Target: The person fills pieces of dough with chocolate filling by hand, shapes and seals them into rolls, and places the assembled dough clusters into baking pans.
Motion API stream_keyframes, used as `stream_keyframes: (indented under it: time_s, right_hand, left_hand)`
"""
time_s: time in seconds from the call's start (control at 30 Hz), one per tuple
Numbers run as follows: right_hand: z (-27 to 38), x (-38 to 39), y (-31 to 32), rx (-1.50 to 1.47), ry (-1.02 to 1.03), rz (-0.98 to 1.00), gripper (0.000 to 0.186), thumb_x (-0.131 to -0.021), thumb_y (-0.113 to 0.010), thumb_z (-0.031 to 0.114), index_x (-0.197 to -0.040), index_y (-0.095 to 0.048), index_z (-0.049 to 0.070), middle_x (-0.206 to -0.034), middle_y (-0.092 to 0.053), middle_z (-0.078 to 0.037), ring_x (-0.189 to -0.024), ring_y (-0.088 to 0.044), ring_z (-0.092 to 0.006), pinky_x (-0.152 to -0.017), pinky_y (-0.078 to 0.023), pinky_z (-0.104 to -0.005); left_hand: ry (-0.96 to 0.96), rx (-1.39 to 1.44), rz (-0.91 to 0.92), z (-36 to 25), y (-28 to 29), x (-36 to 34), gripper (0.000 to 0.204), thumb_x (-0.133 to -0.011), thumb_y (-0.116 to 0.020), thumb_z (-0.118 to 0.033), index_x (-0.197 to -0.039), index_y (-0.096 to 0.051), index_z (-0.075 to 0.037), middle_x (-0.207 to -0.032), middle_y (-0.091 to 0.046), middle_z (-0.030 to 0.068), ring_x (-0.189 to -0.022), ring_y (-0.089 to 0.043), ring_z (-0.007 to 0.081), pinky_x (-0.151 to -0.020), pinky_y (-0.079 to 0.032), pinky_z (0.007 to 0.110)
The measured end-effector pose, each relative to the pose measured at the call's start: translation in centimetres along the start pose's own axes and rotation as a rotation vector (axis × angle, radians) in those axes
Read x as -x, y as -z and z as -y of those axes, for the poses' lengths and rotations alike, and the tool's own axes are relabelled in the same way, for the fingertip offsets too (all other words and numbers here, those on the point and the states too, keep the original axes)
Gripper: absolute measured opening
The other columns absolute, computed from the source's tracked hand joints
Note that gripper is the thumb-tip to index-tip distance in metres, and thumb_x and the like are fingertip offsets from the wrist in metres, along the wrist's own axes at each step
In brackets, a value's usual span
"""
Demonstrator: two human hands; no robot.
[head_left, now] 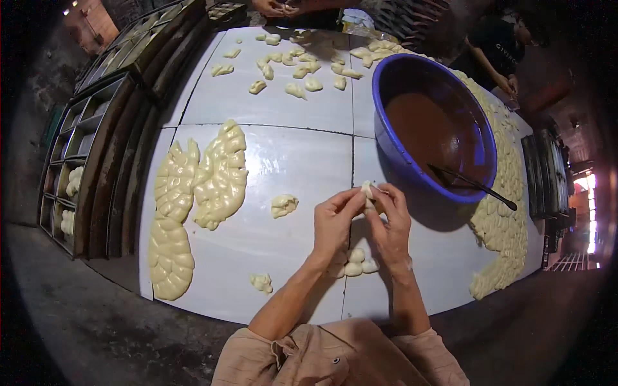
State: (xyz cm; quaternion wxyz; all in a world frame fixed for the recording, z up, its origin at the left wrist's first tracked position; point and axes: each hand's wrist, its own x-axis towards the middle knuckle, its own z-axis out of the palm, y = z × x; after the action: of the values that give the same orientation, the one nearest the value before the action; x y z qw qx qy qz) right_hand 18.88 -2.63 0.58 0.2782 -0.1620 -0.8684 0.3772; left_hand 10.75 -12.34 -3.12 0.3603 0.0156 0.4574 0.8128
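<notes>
My left hand and right hand meet over the worktop, fingers closed in a pinch on a small lump of dough, pale and soft; it sits between my fingertips, near the blue basin. The worktop is smooth, white and glossy, crossed by dark seams; on my left lie bulging, shiny dough slabs, scored into plump segments; ragged scraps lie nearer me, and rounded dough balls cluster below my hands. The basin holds brown liquid and a dark stirring tool, its far end sunk from sight; compartmented trays at left hold pale lumps; my left wrist partly covers the ball cluster; a co-worker's hands are cut off at the top edge.
</notes>
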Motion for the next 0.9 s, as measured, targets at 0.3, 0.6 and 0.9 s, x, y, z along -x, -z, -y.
stream_keyframes:
  time_s: [0.3,0.6,0.9]
  right_hand:
    - [-2.1,0.4,0.3,-0.449,-0.385,0.144,0.022,-0.089,-0.071,0.012,-0.108,-0.071,0.0,-0.095,-0.068,-0.005,-0.092,-0.061,-0.0123,-0.075,-0.047,-0.0269]
    - [-3.6,1.5,0.4,-0.28,0.078,0.076,0.03,-0.087,-0.075,0.006,-0.117,-0.07,0.005,-0.126,-0.054,-0.01,-0.107,-0.055,-0.0168,-0.087,-0.049,-0.0313]
    - [-2.5,2.4,-1.7,-0.237,0.014,-0.296,0.017,-0.089,-0.075,0.008,-0.094,-0.06,0.003,-0.086,-0.062,-0.007,-0.076,-0.061,-0.0151,-0.072,-0.052,-0.0315]
  left_hand:
    - [0.143,-0.131,0.129,-2.1,0.8,-1.1,0.035,-0.093,-0.073,-0.019,-0.12,-0.067,0.002,-0.105,-0.07,0.0092,-0.091,-0.067,0.0155,-0.078,-0.057,0.029]
    - [0.053,-0.212,0.229,-3.6,0.1,0.7,0.033,-0.093,-0.071,-0.016,-0.122,-0.065,0.0,-0.103,-0.071,0.0061,-0.092,-0.068,0.0121,-0.077,-0.058,0.025]
    - [0.117,-0.227,0.351,-2.0,1.1,1.7,0.026,-0.102,-0.054,-0.012,-0.122,-0.065,0.0,-0.113,-0.067,0.0074,-0.098,-0.064,0.0125,-0.083,-0.058,0.028]
